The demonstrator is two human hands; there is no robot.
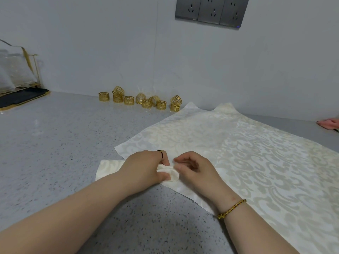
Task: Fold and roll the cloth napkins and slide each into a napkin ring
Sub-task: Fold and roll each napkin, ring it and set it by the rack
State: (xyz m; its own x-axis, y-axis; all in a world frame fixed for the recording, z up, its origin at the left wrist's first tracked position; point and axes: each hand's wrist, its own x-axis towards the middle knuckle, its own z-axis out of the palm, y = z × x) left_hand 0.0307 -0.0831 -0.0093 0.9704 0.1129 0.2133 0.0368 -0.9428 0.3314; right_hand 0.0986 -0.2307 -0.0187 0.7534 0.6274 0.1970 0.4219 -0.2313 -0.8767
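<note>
A folded cream damask napkin [108,168] lies on the grey speckled counter, its right end rolled up. My left hand [145,167] grips that rolled end, thumb under and fingers over it. My right hand [192,168] pinches the same roll from the right side with curled fingers. Under and beyond my hands a large cream patterned napkin [247,154] lies spread flat. Several gold fretwork napkin rings [139,100] stand in a loose row against the back wall, two stacked on others.
A gold wire rack on a black tray [20,97] holding glassware stands at the far left. A pink cloth [329,123] shows at the right edge. Grey wall sockets [211,11] sit above. Bare grey counter [55,143] stretches to the left.
</note>
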